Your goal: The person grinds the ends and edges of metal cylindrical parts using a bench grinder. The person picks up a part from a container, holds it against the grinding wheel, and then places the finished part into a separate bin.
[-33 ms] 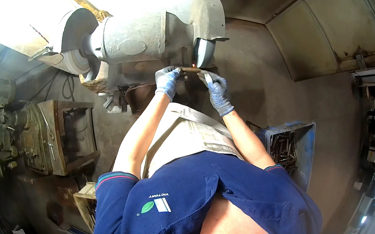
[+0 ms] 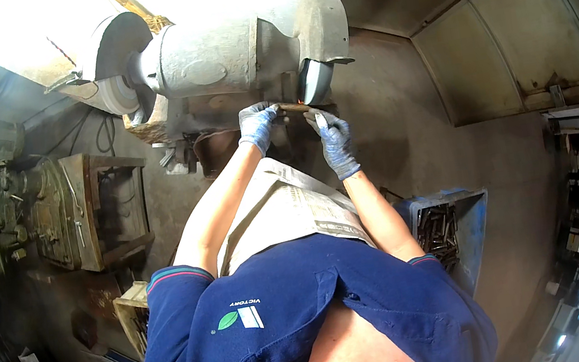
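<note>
A short brown metal rod (image 2: 293,108) spans the gap between my two gloved hands, lying crosswise under the right grinding wheel (image 2: 316,81) of a bench grinder (image 2: 207,58). An orange glow shows where the rod meets the wheel. My left hand (image 2: 258,123), in a blue-grey glove, is closed on the rod's left end. At its right end, the fingers of my right hand (image 2: 335,140) pinch it close below the wheel. Part of the rod's ends is hidden by the gloves.
The grinder's other wheel (image 2: 117,96) is at upper left. A blue-edged crate (image 2: 473,228) of metal rods (image 2: 438,232) stands by my right arm. Left is a greenish machine (image 2: 50,209) beside a metal stand (image 2: 84,211). Newspaper (image 2: 293,203) covers my lap. Cabinet panels (image 2: 516,42) line the right.
The orange glow at the wheel has altered slightly in shape. Both hands and the rod hold nearly the same position.
</note>
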The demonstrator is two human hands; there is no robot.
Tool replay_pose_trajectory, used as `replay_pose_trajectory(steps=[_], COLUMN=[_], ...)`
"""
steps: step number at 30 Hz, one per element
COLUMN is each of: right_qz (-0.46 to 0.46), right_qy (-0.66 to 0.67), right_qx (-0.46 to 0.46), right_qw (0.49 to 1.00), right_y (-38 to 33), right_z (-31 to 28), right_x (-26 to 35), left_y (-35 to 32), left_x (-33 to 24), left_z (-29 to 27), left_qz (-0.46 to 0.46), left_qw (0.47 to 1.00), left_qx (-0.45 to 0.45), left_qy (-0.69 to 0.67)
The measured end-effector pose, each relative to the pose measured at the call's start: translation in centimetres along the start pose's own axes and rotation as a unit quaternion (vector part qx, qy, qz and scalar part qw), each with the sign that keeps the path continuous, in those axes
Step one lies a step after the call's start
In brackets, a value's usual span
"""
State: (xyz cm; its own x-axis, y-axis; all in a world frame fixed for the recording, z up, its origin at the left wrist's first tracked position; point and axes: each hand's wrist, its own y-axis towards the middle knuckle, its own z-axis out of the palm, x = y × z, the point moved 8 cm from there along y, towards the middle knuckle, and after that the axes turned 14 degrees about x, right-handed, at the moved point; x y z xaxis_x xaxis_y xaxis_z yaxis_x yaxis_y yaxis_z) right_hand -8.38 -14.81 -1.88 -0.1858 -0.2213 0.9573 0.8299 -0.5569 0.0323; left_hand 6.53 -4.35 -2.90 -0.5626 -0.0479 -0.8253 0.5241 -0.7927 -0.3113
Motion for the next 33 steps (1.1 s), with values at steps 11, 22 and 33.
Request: replay_pose_trajectory(steps=[11, 22, 33], right_qz=[-0.204, -0.280, -0.173], right_qy=[-0.424, -0.444, -0.395], right_qx=[0.098, 0.139, 0.040], right_qw=[0.877, 0.840, 0.901], right_y=[-3.7, -6.8, -6.3], right_z=[6.5, 8.6, 4.6], right_x=[9.3, 14.5, 11.4], left_y=[-6.2, -7.7, -6.2], left_x=[-3.8, -5.9, -4.9], left_z=[-0.2, 2.4, 3.6], left_qz=[0.042, 0.023, 0.140], left_qw=[0.994, 0.994, 0.974], left_qx=[0.086, 0.099, 0.131], left_qy=[-0.043, 0.031, 0.119])
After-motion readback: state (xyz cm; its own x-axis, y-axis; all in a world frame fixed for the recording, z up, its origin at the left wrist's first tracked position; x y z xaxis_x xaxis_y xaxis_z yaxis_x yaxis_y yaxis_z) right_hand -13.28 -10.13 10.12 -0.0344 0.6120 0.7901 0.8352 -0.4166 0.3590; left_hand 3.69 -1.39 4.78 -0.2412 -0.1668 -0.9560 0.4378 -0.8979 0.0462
